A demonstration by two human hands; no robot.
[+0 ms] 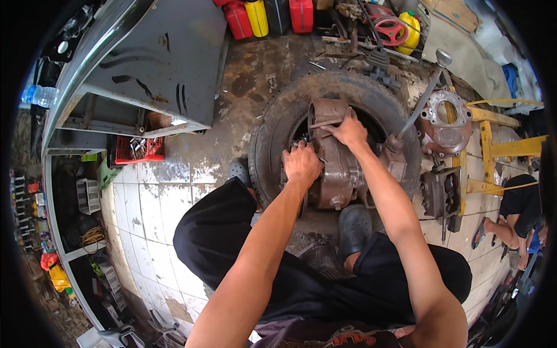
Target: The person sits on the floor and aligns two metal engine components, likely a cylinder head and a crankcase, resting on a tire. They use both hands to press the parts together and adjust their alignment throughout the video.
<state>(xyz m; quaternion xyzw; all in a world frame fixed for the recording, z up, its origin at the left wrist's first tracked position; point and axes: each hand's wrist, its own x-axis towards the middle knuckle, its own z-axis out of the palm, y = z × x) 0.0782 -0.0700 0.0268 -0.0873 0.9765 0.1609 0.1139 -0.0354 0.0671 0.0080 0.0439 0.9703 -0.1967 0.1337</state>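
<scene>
A brown metal gearbox (336, 180) lies on a worn black tyre (272, 110) between my feet. My left hand (303, 162) is closed at the housing's left side, with its fingers curled down. Whatever these fingers grip is hidden beneath them. Higher up, my right hand (350, 132) rests at the gearbox's far end, its thumb and fingers closed about a short flat metal bar (322, 123) that lies across the opening. From the gearbox's right side a long gear lever (422, 103) with a round knob rises toward the upper right.
Right of the tyre are a round-holed metal housing (445, 124), another metal block (439, 194) and a yellow frame (486, 152). A grey metal cabinet (156, 64) stands left, near a red crate (139, 152) of parts. Coloured jerrycans (258, 18) line the back. Another person's legs (506, 229) show far right.
</scene>
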